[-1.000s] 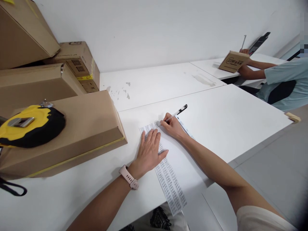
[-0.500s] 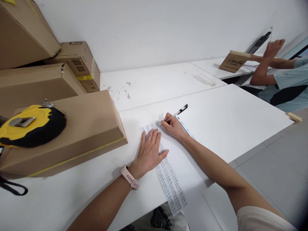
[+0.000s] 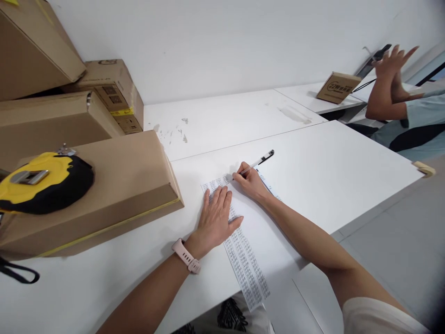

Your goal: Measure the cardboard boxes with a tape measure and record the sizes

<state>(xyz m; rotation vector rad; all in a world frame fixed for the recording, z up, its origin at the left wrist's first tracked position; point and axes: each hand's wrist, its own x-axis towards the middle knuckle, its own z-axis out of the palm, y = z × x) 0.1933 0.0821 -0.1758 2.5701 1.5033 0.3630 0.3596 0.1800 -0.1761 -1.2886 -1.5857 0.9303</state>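
Note:
A long sheet of paper [image 3: 245,264] covered in columns of small handwriting lies on the white table, its lower end hanging past the front edge. My left hand [image 3: 217,215] rests flat across the sheet with its thumb apart, a pink band around the wrist. Pinched in my right hand [image 3: 251,182] is a pen [image 3: 259,162] with a clear barrel and black cap end. Its tip meets the upper right part of the writing. Under my right forearm, a second printed sheet [image 3: 267,181] shows only along its edge.
Cardboard boxes [image 3: 114,171] fill the left side, with a yellow and black tape measure [image 3: 45,181] on the nearest one. At the far right stands a small cardboard box [image 3: 338,87], beside a co-worker's raised hands [image 3: 391,62]. The table's front edge [image 3: 205,311] runs close by me.
The pen in my right hand has tilted slightly, its top end shifting right. My left hand stays in place. The co-worker's hands have moved away from the small box and up.

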